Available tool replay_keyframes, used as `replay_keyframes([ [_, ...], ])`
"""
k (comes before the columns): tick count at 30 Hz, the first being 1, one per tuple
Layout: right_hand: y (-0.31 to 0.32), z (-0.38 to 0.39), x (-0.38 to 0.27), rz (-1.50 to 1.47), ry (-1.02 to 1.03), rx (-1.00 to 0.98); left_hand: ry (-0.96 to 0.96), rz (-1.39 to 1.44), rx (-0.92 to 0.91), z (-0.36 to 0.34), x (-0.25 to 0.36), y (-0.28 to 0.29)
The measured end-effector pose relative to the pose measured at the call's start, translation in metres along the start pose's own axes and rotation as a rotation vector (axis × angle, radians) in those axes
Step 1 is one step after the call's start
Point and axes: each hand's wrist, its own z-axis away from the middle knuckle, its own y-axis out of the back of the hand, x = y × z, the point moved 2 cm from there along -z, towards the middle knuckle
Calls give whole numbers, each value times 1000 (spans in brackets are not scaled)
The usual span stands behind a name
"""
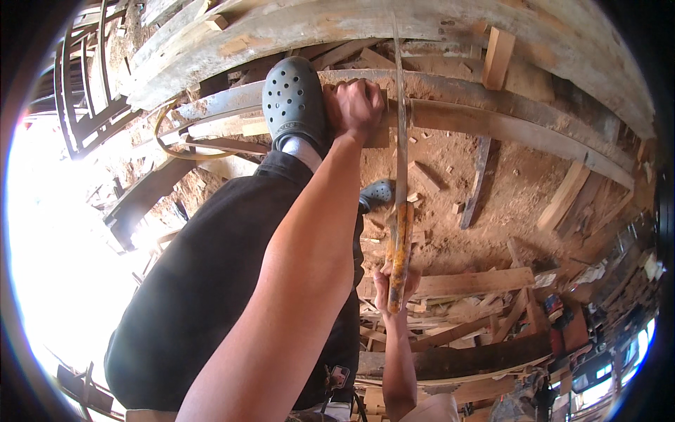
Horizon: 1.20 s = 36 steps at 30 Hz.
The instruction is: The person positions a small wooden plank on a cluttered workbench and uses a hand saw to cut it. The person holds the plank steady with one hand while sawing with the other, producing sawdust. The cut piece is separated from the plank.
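Note:
My right hand (395, 281) is wrapped round the worn yellow handle of a handsaw (401, 151). Its long narrow blade points away from me and crosses a wooden plank (485, 121) edge-on. How deep the teeth sit in the wood cannot be made out. My left hand (354, 107) is closed over the plank just left of the blade, its fingertips hidden. Against that hand rests my left foot in a grey clog (294, 98), set on the same timber. The other clog (377, 193) is lower down, near the sawdust-covered ground.
Large pale timbers (316, 32) run across the far side, with a short wood block (498, 58) upright against them. A yellow loop (165, 133) lies at left. Offcuts (425, 176) litter the brown ground (450, 158), and a beam (471, 283) lies right of the saw handle.

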Motion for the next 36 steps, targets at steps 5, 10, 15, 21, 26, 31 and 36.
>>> replay_keyframes([
  [5,8,-8,-29,53,-156,-106,-9,72,58,1,1,-2],
  [10,2,-20,-35,106,-146,-138,-8,99,24,1,0,0],
  [15,4,3,-16,140,-190,-161,-26,101,8,2,-3,-3],
  [21,44,75,-48,256,-288,-101,31,156,2,1,-6,-13],
  [26,62,87,-72,178,-118,-178,-2,108,18,1,-1,-3],
  [31,59,84,-58,-46,-199,-182,13,44,-17,-1,4,7],
  [36,63,100,-64,-102,-271,-65,19,60,-74,-2,6,8],
])
